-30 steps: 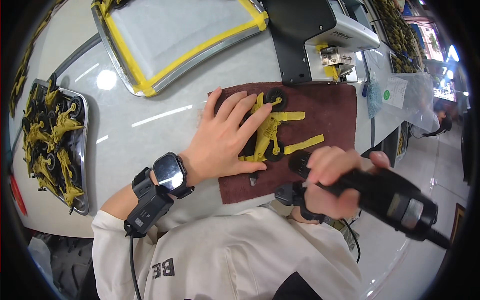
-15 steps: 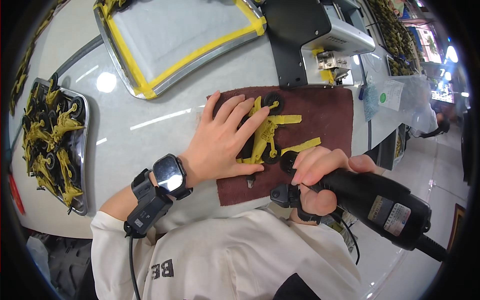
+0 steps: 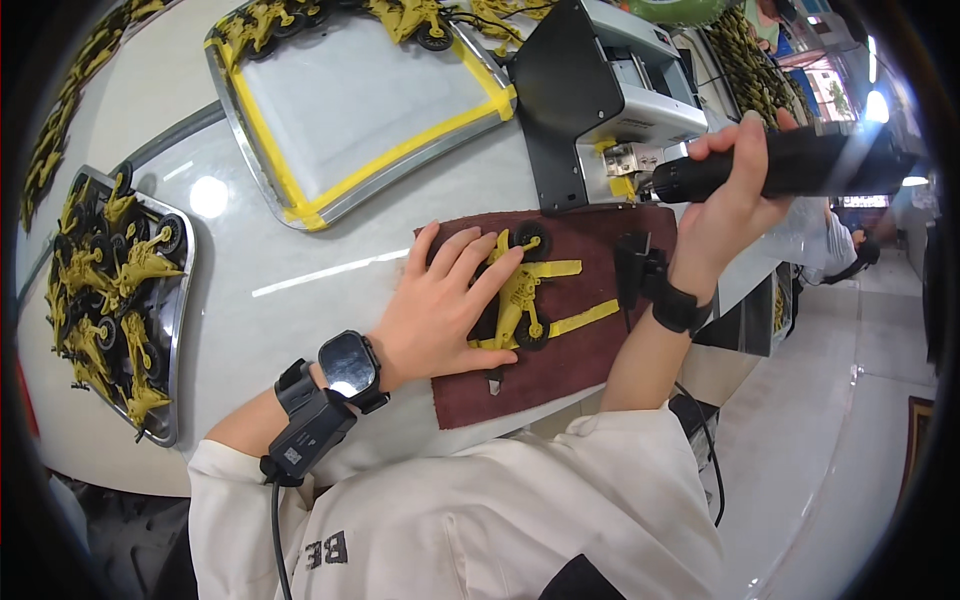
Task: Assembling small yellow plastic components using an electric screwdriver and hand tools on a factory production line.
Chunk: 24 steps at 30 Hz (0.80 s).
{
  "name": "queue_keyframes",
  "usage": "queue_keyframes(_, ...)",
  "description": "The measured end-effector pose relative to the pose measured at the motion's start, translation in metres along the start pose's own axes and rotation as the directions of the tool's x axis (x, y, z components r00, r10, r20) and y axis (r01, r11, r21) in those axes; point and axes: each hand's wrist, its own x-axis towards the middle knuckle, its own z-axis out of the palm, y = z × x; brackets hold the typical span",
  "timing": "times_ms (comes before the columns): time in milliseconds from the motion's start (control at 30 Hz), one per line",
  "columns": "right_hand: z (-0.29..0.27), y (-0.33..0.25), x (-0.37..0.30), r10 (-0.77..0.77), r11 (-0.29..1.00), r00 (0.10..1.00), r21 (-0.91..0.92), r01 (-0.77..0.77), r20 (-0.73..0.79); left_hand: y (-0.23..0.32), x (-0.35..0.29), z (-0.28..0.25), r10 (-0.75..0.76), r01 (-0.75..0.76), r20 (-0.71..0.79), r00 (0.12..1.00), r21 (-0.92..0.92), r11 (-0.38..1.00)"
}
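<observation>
A yellow toy plane with black wheels [image 3: 527, 296] lies on a dark red cloth [image 3: 590, 350] at the table's near edge. My left hand [image 3: 440, 300] rests flat on it, fingers spread over its left side. My right hand [image 3: 735, 190] is raised above the cloth's right end and grips a black electric screwdriver [image 3: 800, 165], its tip pointing left at the small metal fixture [image 3: 622, 160] on a grey and black machine [image 3: 600, 90].
A metal tray with yellow tape edging [image 3: 350, 110] sits at the back, with yellow toy parts along its far rim. Another metal tray [image 3: 105, 290] on the left is piled with yellow and black toy parts. The floor drops away on the right.
My right hand has lifted the screwdriver from the near edge of the cloth up and away to the machine at the back right. My left hand has stayed on the toy.
</observation>
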Motion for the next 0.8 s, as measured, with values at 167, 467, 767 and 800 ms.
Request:
queue_keyframes(167,-0.017,-0.01,-0.039,0.238,0.965,0.963,0.086,-0.25,0.125,-0.004,-0.002,0.002,-0.01,0.01,-0.012,1.0,-0.008,1.0)
queue_keyframes(467,-0.031,-0.055,-0.108,-0.046,0.934,0.893,0.337,-0.121,0.448,-0.006,-0.003,0.004,-0.014,0.013,-0.023,1.0,-0.015,1.0)
queue_keyframes(767,-0.013,-0.001,0.011,-0.029,0.998,0.997,0.056,0.034,-0.077,-0.001,-0.001,0.004,-0.008,0.007,-0.018,1.0,-0.017,1.0)
queue_keyframes(800,-0.009,0.001,0.011,-0.017,1.0,0.998,0.004,0.018,-0.068,-0.001,-0.002,0.004,-0.005,0.004,-0.021,1.0,-0.016,1.0)
